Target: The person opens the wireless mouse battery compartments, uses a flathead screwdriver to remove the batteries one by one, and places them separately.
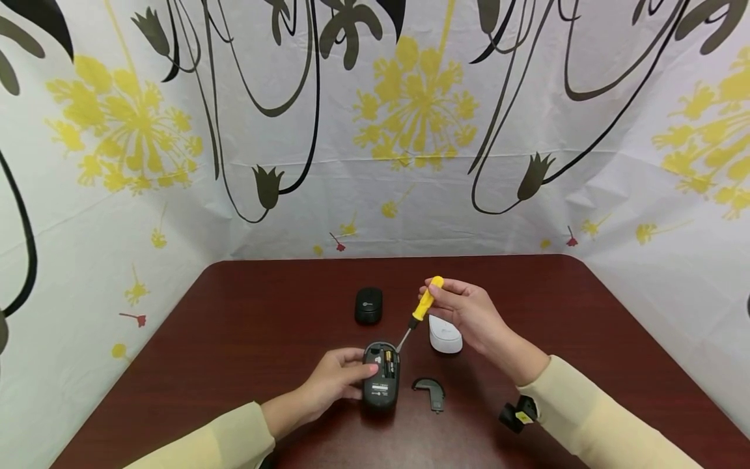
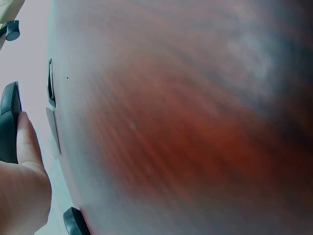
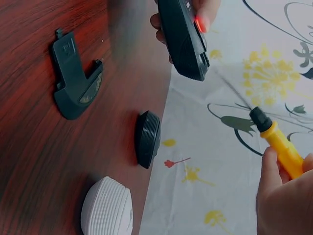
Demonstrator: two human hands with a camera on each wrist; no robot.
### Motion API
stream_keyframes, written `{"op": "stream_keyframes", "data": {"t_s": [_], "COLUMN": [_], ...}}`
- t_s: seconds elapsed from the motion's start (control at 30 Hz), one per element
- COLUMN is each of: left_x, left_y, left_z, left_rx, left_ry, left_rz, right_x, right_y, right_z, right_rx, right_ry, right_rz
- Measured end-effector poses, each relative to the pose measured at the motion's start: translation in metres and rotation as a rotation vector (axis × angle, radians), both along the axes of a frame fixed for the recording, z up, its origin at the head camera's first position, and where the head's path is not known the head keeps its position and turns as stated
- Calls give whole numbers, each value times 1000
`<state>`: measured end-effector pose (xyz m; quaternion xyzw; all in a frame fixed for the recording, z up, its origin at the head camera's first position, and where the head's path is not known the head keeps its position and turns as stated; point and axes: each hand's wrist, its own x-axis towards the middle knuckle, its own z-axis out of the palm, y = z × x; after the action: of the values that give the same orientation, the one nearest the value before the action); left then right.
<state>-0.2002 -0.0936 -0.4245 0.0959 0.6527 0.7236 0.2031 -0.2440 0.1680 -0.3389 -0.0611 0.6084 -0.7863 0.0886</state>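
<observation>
My left hand [image 1: 333, 384] grips a dark computer mouse [image 1: 381, 396], its underside facing up. In the head view the mouse's battery compartment is uncovered, with a battery [image 1: 388, 363] in it. A yellow-handled screwdriver [image 1: 426, 301] is held in the fingers of my right hand [image 1: 473, 318], shaft slanting down to the left. Its tip is by the mouse's upper right edge; whether it touches I cannot tell. The curved dark battery cover [image 1: 435, 393] lies on the table just right of the mouse. The left wrist view shows only part of the hand and the mouse's side [image 2: 9, 125].
Behind the held mouse, a black mouse [image 1: 368, 305] rests on the dark red wooden table [image 1: 281, 312]. A white mouse [image 1: 446, 336] stands near my right hand. Patterned white cloth [image 1: 328, 221] hangs beyond the table's far edge and at both sides.
</observation>
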Motion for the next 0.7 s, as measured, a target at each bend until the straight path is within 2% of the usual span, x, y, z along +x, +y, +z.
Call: {"op": "stream_keyframes", "data": {"t_s": [0.13,0.43,0.7], "left_x": [0,-1,-1], "left_y": [0,1,1], "left_z": [0,0,0], "left_rx": [-3,1,-3], "left_ry": [-2,-14,-17], "left_rz": [-4,-3,2], "right_x": [2,10,16], "right_y": [-5,-17,-21], "right_z": [0,-2,-6], "right_rx": [14,53,171], "right_ry": [50,239,375], "right_rz": [-26,-52,-56]}}
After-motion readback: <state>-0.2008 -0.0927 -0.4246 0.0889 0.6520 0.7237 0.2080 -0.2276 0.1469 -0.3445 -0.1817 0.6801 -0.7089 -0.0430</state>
